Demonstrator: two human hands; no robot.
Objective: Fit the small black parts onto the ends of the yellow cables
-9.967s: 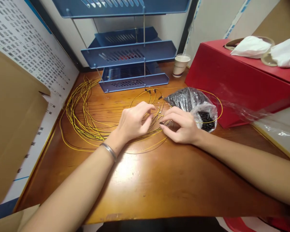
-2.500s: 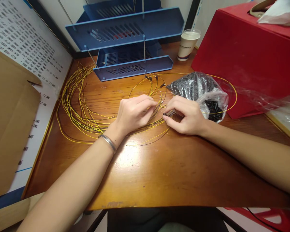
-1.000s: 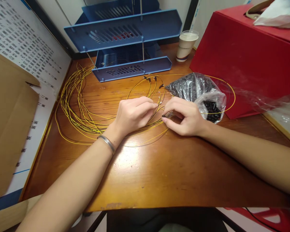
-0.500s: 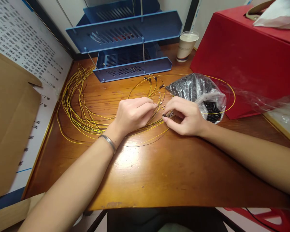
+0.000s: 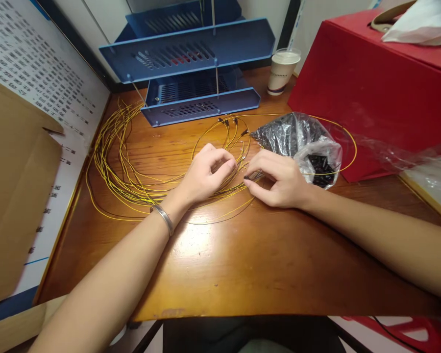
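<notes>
A large loop of thin yellow and black wires point(image 5: 113, 181) lies on the wooden table, its ends running under and between my hands. My left hand point(image 5: 211, 171) is over the wires with thumb and forefinger pinched together; what they hold, if anything, is too small to make out. Close by on the right, my right hand point(image 5: 279, 179) pinches a small black piece point(image 5: 246, 178) between thumb and forefinger. Several wire ends with black tips point(image 5: 235, 120) stick up behind my hands. Beside my right hand sits a clear plastic bag point(image 5: 301, 137) of small black pieces.
A blue two-tier rack point(image 5: 202, 105) stands at the back, with a paper cup point(image 5: 282, 71) to its right. A big red box point(image 5: 371, 88) fills the right rear. Cardboard point(image 5: 18, 196) leans at the left edge, by a printed sheet point(image 5: 51, 63).
My left hand has turned and its fingers have rounded, showing the thumb and a gap inside the pinch. My right hand has barely moved and keeps the black piece.
</notes>
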